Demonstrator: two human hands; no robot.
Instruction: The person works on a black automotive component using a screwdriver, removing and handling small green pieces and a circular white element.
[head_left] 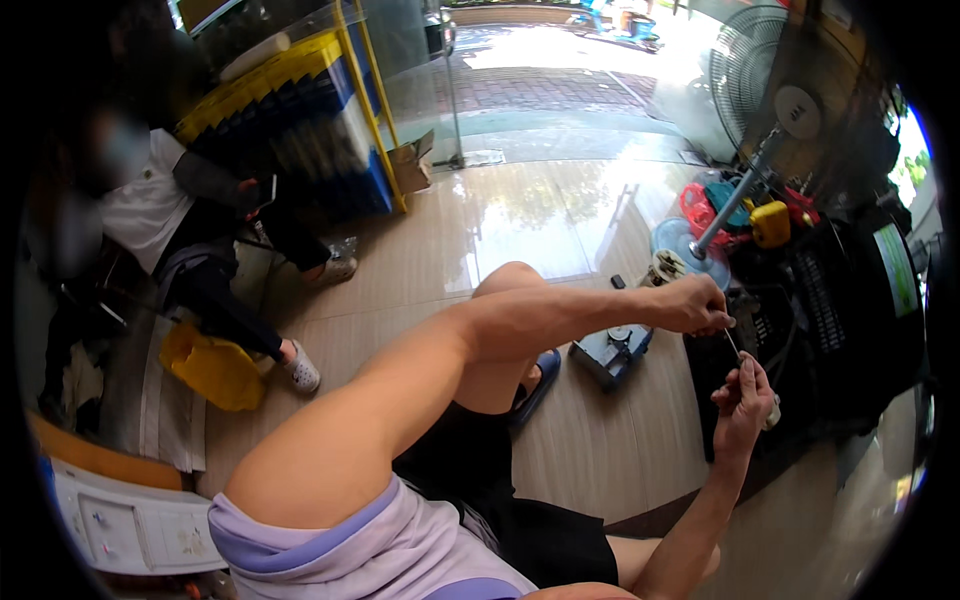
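Your left hand (695, 305) is pinching the far end of a thin, pale rod (733, 342), to the right of the grey box (593, 352), and your right hand (742, 398) is grasping its near end, farther right of that box. The rod's long axis is running from your left fingertips toward you and slightly rightward, with neither hand sitting nearer.

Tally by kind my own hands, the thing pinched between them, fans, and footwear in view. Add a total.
Own hands: 2 (left hand, right hand)
Thin piece between the fingers: 1
Standing fan: 1
Pale clogs on the seated person: 2
Dark blue slipper: 1
Total: 7
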